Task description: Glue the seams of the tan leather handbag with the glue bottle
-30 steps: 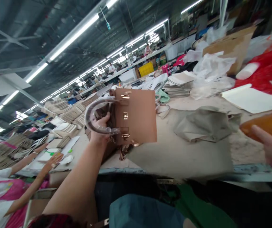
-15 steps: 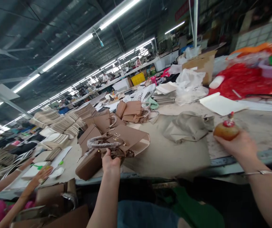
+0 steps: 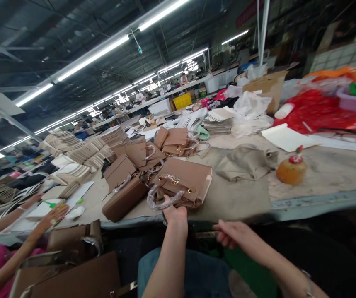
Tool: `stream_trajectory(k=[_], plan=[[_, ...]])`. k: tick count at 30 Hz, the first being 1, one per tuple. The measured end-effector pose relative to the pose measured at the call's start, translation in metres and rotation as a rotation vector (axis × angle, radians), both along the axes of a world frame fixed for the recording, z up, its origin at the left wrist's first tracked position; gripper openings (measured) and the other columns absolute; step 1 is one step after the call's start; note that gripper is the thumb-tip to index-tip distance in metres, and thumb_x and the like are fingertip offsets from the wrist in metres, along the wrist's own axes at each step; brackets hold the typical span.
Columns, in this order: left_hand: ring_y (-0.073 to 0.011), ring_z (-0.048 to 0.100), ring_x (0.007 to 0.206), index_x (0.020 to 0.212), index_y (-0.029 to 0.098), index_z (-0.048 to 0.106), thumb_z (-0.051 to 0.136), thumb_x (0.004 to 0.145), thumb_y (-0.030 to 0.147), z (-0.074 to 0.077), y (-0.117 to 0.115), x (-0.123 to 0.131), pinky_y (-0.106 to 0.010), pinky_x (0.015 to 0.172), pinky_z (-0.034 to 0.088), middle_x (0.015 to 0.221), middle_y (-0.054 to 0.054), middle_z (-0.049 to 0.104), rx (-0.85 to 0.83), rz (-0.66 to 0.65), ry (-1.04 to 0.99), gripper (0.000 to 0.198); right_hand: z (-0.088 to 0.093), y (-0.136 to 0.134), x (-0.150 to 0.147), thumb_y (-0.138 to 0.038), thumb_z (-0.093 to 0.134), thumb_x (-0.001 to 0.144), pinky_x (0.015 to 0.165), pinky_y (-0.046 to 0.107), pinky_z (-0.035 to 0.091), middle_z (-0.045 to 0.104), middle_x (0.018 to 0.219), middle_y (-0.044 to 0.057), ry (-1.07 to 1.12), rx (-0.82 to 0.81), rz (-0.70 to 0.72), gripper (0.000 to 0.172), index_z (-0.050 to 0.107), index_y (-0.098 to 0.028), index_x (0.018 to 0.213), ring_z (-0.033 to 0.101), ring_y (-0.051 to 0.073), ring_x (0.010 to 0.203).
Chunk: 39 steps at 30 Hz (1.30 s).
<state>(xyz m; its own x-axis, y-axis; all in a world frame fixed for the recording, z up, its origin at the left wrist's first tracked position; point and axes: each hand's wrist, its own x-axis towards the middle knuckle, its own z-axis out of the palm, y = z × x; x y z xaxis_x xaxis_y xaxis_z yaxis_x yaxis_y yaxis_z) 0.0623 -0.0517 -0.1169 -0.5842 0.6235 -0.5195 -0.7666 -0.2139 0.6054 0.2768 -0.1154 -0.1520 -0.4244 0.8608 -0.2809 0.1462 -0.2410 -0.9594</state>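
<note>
My left hand (image 3: 175, 213) is closed on a brown handbag (image 3: 182, 178) at the front of the table, gripping it low by its plastic-wrapped handles. The bag lies tilted, its metal clasp facing up, and part of my grip is hidden beneath it. Below the table's front edge, my right hand (image 3: 232, 236) hangs in the air, holding nothing, its fingers loosely bent and apart. A round bottle of amber liquid (image 3: 291, 170) with a red cap stands at the right of the table. Between bag and bottle lies a crumpled grey-beige cloth (image 3: 243, 162).
More brown handbags (image 3: 124, 198) crowd the table to the left, with stacks of beige pieces (image 3: 84, 155) behind. A co-worker's hand (image 3: 56, 213) is at far left. White sheets (image 3: 289, 137), eyeglasses (image 3: 345, 132) and a red plastic bag (image 3: 317, 109) lie at back right.
My right hand has let go of the amber bottle, now standing on the table, and moved left and down. My left hand has shifted the handbag to the right, away from the other bags.
</note>
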Motion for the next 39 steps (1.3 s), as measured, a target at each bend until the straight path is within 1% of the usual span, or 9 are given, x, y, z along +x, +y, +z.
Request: stream_trajectory(k=[3,7,13,19,22,25,29,33,39], plan=[[-0.0230,0.066,0.104,0.117,0.023,0.063,0.054,0.092,0.039,-0.006,-0.008,0.010,-0.041,0.100,0.049,0.110,-0.006,0.069,-0.033,-0.048,-0.029,0.030,-0.004,-0.006,-0.066,-0.093,0.048,0.065,0.057,0.028,0.045,0.068,0.081,0.014,0.070,-0.087,0.104,0.084,0.069,-0.013,0.076,0.062,0.021,0.071],[-0.0296,0.069,0.090,0.108,0.013,0.066,0.060,0.087,0.043,-0.006,-0.025,0.019,-0.049,0.094,0.052,0.099,-0.013,0.070,-0.074,-0.144,-0.116,0.037,-0.012,0.002,-0.098,-0.094,0.041,0.069,0.061,0.028,0.046,0.067,0.081,0.012,0.105,-0.043,0.037,0.085,0.066,-0.013,0.077,0.061,0.021,0.074],[-0.0232,0.069,0.088,0.112,0.017,0.066,0.055,0.090,0.028,-0.011,-0.040,0.018,-0.041,0.093,0.053,0.098,-0.009,0.072,0.027,-0.105,-0.133,0.027,-0.023,-0.014,-0.084,-0.083,0.047,0.077,0.075,0.039,0.050,0.067,0.082,0.011,0.077,0.097,-0.121,0.072,0.069,-0.015,0.079,0.062,0.027,0.079],[-0.0197,0.068,0.096,0.118,0.021,0.064,0.050,0.093,0.024,-0.019,-0.040,0.013,-0.037,0.098,0.050,0.104,-0.005,0.072,0.050,-0.063,-0.125,0.029,-0.017,-0.032,-0.057,-0.063,0.057,0.075,0.070,0.036,0.052,0.067,0.089,0.007,0.121,0.043,-0.200,0.061,0.066,-0.018,0.114,0.062,0.022,0.074],[-0.0199,0.067,0.099,0.119,0.023,0.063,0.050,0.093,0.025,-0.020,-0.044,0.014,-0.037,0.099,0.049,0.105,-0.004,0.072,0.052,-0.044,-0.123,0.029,-0.012,-0.037,-0.056,-0.057,0.058,0.072,0.064,0.034,0.053,0.067,0.082,0.009,0.140,-0.077,-0.214,0.054,0.067,-0.014,0.104,0.063,0.021,0.069],[-0.0216,0.068,0.099,0.119,0.021,0.064,0.051,0.093,0.028,-0.019,-0.052,0.019,-0.039,0.098,0.050,0.106,-0.006,0.072,0.078,-0.051,-0.121,0.029,-0.006,-0.041,-0.067,-0.059,0.064,0.070,0.067,0.036,0.055,0.069,0.087,0.012,0.161,-0.169,-0.189,0.053,0.068,-0.013,0.096,0.067,0.026,0.081],[-0.0265,0.069,0.093,0.116,0.014,0.065,0.053,0.091,0.029,-0.015,-0.066,0.028,-0.045,0.093,0.053,0.104,-0.012,0.071,0.126,-0.132,-0.138,0.031,0.005,-0.041,-0.083,-0.065,0.070,0.069,0.085,0.039,0.053,0.068,0.107,0.011,0.215,-0.122,-0.238,0.062,0.067,-0.016,0.106,0.063,0.030,0.103],[-0.0248,0.070,0.091,0.114,0.014,0.066,0.059,0.087,0.019,-0.014,-0.084,0.034,-0.039,0.088,0.056,0.104,-0.012,0.072,0.146,-0.204,-0.119,0.028,0.013,-0.032,-0.089,-0.062,0.076,0.066,0.095,0.039,0.050,0.066,0.117,0.011,0.292,-0.083,-0.329,0.065,0.064,-0.017,0.111,0.059,0.030,0.112],[-0.0221,0.069,0.092,0.114,0.012,0.065,0.063,0.088,0.026,-0.027,-0.105,0.050,-0.032,0.084,0.054,0.108,-0.015,0.069,0.095,-0.302,-0.091,0.030,0.007,-0.021,-0.093,-0.046,0.081,0.060,0.077,0.033,0.054,0.070,0.088,0.008,0.355,-0.177,-0.449,0.048,0.064,-0.016,0.093,0.066,0.027,0.089]])
